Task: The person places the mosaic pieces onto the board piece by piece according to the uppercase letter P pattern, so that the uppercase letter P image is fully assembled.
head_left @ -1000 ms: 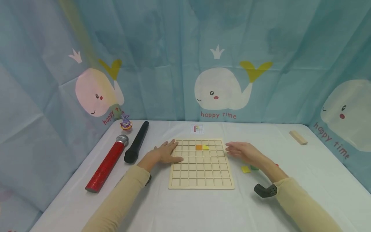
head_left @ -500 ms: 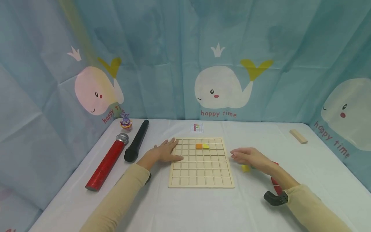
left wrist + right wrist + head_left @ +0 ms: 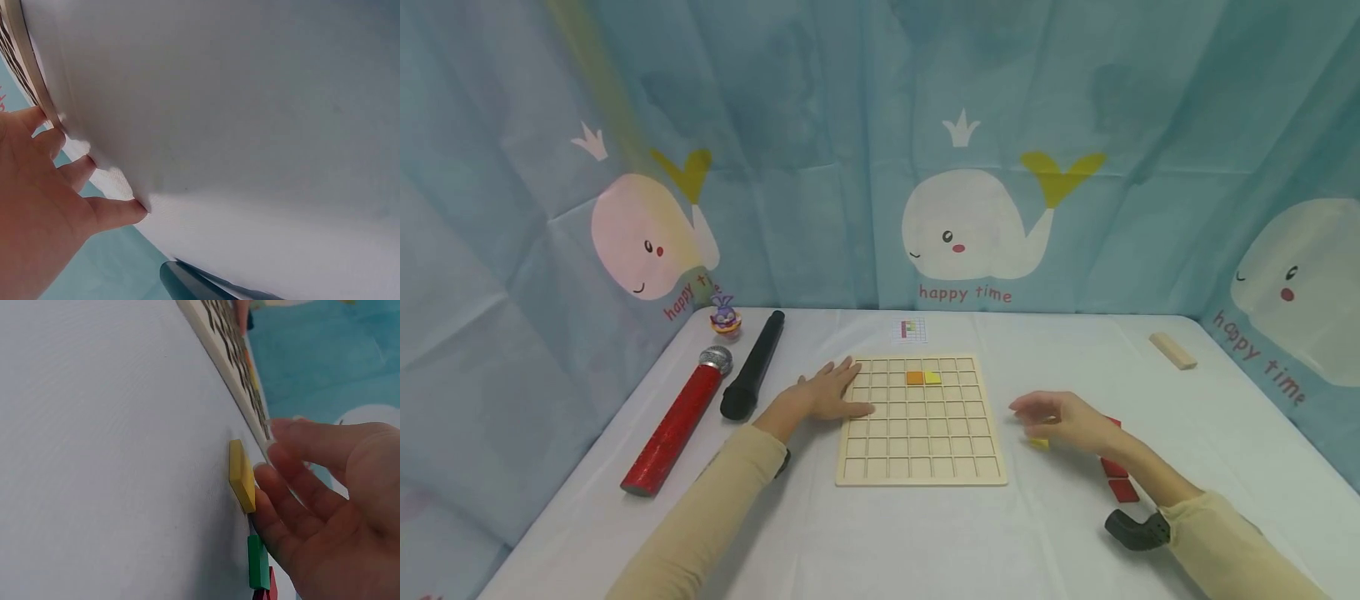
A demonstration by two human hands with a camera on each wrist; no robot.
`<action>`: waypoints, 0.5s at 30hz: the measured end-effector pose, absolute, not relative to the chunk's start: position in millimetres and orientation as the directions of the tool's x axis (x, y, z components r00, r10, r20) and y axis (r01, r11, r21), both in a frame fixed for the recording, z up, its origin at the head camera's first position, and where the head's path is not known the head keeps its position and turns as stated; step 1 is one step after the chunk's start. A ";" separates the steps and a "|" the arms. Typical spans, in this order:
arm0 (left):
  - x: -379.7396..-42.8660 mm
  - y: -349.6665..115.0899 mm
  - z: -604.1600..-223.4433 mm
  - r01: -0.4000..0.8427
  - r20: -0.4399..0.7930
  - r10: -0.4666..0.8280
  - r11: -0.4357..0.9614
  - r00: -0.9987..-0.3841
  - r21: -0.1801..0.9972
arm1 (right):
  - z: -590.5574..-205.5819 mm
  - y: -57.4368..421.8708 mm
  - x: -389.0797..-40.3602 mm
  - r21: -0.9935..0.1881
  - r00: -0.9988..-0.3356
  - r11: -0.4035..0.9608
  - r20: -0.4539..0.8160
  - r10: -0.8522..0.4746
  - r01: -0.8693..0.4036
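Note:
My left hand rests with spread fingers on the left edge of a wooden grid board. An orange tile and a yellow tile sit side by side in a row near the board's far edge. To the right of the board, my right hand hovers with bent fingers and holds nothing. Beneath it a loose yellow tile lies on the table, close to the fingertips in the right wrist view. A green tile is behind it, covered by the hand in the head view.
Several red tiles lie near the right forearm. A red microphone, a black microphone and a purple figurine stand or lie at the left. A printed grid card is behind the board; a wooden block lies far right.
My right hand has drawn back from the board's right edge, moving right and nearer to me, over the loose yellow tile. More red tiles show. My left hand stays put.

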State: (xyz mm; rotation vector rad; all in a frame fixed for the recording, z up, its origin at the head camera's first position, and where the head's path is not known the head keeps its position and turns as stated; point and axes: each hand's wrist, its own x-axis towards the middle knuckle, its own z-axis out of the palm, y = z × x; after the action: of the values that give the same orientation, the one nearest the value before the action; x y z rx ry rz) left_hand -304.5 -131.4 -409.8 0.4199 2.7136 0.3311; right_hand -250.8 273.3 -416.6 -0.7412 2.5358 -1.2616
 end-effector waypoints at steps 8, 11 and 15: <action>-303.8 -130.8 -408.6 0.249 -0.323 0.336 0.926 -0.885 0.283 | -415.5 275.7 -241.0 -0.701 -0.856 0.587 0.066 -0.513 -0.405; -304.1 -131.1 -409.4 0.248 -0.323 0.334 0.928 -0.886 0.280 | -415.5 276.7 -237.8 -0.671 -0.863 0.619 0.061 -0.502 -0.408; -304.9 -131.1 -409.9 0.248 -0.322 0.335 0.927 -0.886 0.281 | -414.8 277.6 -234.6 -0.662 -0.871 0.638 0.046 -0.490 -0.394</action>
State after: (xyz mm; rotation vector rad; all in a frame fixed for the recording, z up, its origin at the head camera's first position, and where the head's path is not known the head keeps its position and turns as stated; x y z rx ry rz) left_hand -304.9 -131.1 -409.9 0.4259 2.7157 0.3292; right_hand -234.6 277.6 -414.8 -0.7369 2.7169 -1.0473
